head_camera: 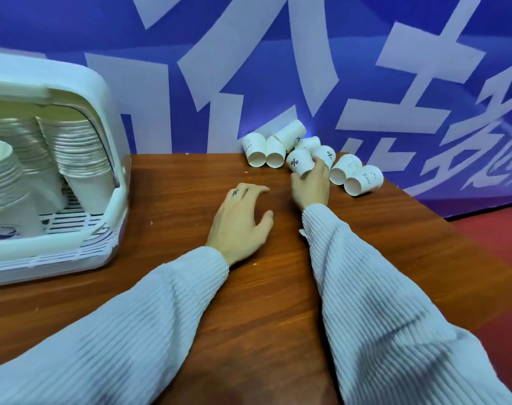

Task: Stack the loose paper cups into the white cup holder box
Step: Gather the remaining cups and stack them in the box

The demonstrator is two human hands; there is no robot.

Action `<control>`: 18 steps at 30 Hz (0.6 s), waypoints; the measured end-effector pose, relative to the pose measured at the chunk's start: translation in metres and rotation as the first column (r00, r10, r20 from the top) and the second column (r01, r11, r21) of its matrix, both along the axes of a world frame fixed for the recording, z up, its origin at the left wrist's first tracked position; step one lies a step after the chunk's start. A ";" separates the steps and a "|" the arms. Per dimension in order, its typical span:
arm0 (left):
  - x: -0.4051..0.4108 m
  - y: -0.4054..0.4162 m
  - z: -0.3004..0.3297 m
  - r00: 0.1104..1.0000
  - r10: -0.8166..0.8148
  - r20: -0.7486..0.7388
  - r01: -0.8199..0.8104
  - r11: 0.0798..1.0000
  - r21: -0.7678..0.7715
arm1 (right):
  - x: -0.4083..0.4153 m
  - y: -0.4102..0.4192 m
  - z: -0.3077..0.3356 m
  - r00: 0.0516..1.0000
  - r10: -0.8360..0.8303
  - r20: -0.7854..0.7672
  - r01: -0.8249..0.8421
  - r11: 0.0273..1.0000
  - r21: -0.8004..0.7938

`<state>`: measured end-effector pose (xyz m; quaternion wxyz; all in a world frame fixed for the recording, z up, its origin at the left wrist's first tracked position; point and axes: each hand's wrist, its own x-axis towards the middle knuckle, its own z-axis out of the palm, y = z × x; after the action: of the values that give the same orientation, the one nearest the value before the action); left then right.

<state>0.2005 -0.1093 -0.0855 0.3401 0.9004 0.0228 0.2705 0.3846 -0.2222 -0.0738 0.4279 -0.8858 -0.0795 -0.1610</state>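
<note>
Several loose white paper cups (278,149) lie on their sides in a cluster at the table's far edge, against the blue wall. My right hand (310,185) grips one printed cup (299,164) from that cluster, fingers wrapped around its rim end. My left hand (240,220) rests flat on the wooden table, fingers apart, holding nothing. The white cup holder box (102,92) stands at the left with its front open, and tall stacks of nested cups (76,153) lean inside it.
The brown wooden table (190,287) runs from the box to a right edge, beyond which red floor (500,258) shows. A blue wall with large white characters (278,68) closes off the back. Two cups (355,178) lie right of my right hand.
</note>
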 end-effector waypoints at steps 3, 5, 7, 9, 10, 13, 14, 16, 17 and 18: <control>0.002 -0.002 0.000 1.000 -0.007 0.006 0.007 1.000 0.001 | 0.027 0.001 -0.005 0.998 -0.055 -0.010 0.054 0.997 -0.062; 0.002 -0.001 -0.001 1.000 -0.014 -0.001 0.014 1.000 0.012 | 0.041 -0.002 -0.006 0.995 -0.098 -0.031 0.095 0.992 -0.085; 0.002 0.001 0.000 1.000 -0.023 -0.003 0.023 1.000 0.010 | 0.045 -0.007 -0.003 0.992 -0.115 -0.058 0.110 0.990 -0.094; 0.002 0.001 0.001 0.999 -0.031 -0.017 0.031 0.999 -0.012 | 0.041 -0.013 0.003 0.991 -0.109 -0.081 0.103 0.992 -0.077; 0.003 0.000 0.001 0.999 -0.029 -0.024 0.028 0.998 -0.048 | 0.034 -0.015 0.005 0.991 -0.101 -0.092 0.099 0.995 -0.027; 0.014 -0.008 0.007 1.000 -0.008 -0.028 -0.002 0.935 -0.356 | -0.007 -0.024 0.009 0.987 0.133 -0.089 -0.100 0.946 0.308; 0.021 -0.014 0.012 0.999 -0.023 -0.044 -0.003 0.865 -0.501 | -0.022 -0.029 0.007 0.960 0.271 -0.066 -0.224 0.892 0.393; 0.038 -0.026 0.021 0.994 -0.054 -0.099 -0.034 0.696 -0.718 | -0.047 -0.041 0.001 0.860 0.505 -0.074 -0.429 0.793 0.433; 0.047 -0.031 0.024 0.991 -0.047 -0.122 -0.066 0.624 -0.779 | -0.050 -0.047 -0.002 0.819 0.566 -0.098 -0.483 0.771 0.415; 0.054 -0.036 0.025 0.991 -0.029 -0.134 -0.094 0.563 -0.821 | -0.050 -0.051 -0.004 0.805 0.582 -0.117 -0.500 0.771 0.395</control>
<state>0.2550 -0.1448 -0.0607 0.7139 0.6523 0.1855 0.1744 0.3342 -0.2736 -0.0776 0.6106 -0.7479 -0.2524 0.0634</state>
